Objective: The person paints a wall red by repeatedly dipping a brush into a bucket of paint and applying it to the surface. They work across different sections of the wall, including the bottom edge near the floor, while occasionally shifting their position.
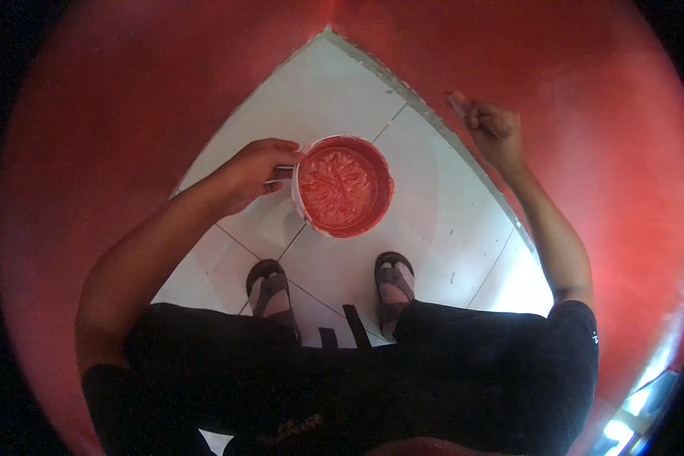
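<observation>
My left hand point(262, 173) is closed on the side of a white paint bucket point(298, 199), fingers at its rim and handle. Thick red paint point(338, 186) coats the inside of the bucket and lies streaked across its surface. Off to the right, my right hand point(498, 131) is wrapped round a small paintbrush point(459, 105), its reddish tip pointing up and left. The brush overlaps the red wall point(555, 68) in this view, just above the wall's lower edge.
Two red walls meet in a corner ahead, with a rough grey strip point(403, 90) along the right wall's base. White floor tiles point(433, 220) lie below. My sandalled feet point(394, 285) stand under the bucket. Bright light falls at the lower right.
</observation>
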A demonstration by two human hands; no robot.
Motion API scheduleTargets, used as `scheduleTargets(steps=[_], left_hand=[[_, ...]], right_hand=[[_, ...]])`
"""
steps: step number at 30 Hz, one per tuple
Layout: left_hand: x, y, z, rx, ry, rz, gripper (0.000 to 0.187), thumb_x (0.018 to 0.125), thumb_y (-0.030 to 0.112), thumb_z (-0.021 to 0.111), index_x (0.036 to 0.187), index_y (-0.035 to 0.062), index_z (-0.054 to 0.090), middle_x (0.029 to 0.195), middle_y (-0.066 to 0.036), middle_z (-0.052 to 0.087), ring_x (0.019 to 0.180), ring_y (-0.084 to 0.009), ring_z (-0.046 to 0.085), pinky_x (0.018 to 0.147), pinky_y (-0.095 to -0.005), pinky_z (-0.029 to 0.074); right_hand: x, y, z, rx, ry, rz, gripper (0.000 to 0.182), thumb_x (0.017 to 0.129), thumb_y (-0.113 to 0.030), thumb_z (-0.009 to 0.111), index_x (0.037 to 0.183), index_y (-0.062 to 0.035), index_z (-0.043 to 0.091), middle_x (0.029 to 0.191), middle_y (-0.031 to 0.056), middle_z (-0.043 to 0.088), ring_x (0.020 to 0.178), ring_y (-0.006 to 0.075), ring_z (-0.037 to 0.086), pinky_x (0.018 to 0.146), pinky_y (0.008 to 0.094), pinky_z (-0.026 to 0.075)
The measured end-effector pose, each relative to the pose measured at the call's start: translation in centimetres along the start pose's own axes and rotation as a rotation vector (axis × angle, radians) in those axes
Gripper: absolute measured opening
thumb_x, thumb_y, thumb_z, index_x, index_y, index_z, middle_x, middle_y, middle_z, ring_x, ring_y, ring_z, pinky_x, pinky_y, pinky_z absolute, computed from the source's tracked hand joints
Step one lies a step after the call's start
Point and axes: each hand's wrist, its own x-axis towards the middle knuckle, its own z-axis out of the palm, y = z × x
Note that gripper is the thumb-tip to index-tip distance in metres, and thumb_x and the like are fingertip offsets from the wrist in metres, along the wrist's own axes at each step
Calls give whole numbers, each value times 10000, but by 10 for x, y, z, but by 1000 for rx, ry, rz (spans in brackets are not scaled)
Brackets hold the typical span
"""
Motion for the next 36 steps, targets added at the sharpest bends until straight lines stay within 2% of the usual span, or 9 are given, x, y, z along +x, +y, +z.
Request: scheduleTargets(steps=[3,5,6,11,20,23,30,32,36], left_hand=[[16,-13,-11,23,-61,38,544,890,288,665,1354,83,469,1153,-52,610,1020,-167,564,884,-314,439],[38,-26,-23,47,-15,41,537,884,209,668,1367,73,476,1123,-72,630,967,-149,579,792,-278,460],[43,-29,-21,71,47,52,483,857,185,677,1280,48,488,1004,-35,635,890,-108,586,654,-276,420],[1,-11,-7,28,52,9,420,866,198,682,1235,95,511,1058,-26,638,979,-124,602,792,-308,393],[-1,-9,-3,-69,-75,26,271,912,273,619,1138,137,558,1065,15,614,1022,-107,566,812,-291,386],[21,-19,-12,-130,-189,42,251,924,314,589,1107,142,577,1089,13,609,1007,-113,558,817,-295,384],[12,-6,-5,-129,-101,9,284,944,318,554,1144,119,587,1147,-10,624,977,-105,565,734,-247,373],[15,-9,-8,-116,-72,7,290,945,321,555,1148,118,592,1143,-8,625,974,-104,565,734,-248,372],[-16,-6,6,-101,-9,14,320,940,323,560,1180,114,594,1117,-4,629,956,-110,566,722,-261,374]], right_hand=[[11,-81,-8,943,-16,298,142,691,67,641,698,-16,527,722,18,591,688,139,567,666,287,487],[9,-86,30,1128,-156,37,117,666,56,637,713,-12,554,726,67,598,716,175,585,638,307,476],[7,-96,35,921,-245,-89,114,668,56,640,684,0,541,740,94,612,718,186,609,644,313,489],[-7,-145,82,856,-308,-143,158,682,63,655,667,-20,522,656,35,569,627,135,541,601,287,468],[-1,-156,79,801,-284,-197,167,688,55,667,705,-45,535,653,48,563,609,166,519,607,291,467],[-2,-162,66,1062,-298,-85,179,680,69,671,709,-38,530,650,54,558,609,180,525,613,296,474],[1,-125,88,972,-343,-216,159,733,57,651,667,-34,539,615,14,516,583,102,494,550,265,449],[4,-129,68,948,-429,19,150,742,42,663,670,-21,548,674,-20,586,653,62,542,572,236,468],[-7,-137,43,846,-383,-2,211,763,59,653,641,-24,501,651,7,593,651,61,569,564,243,474]])
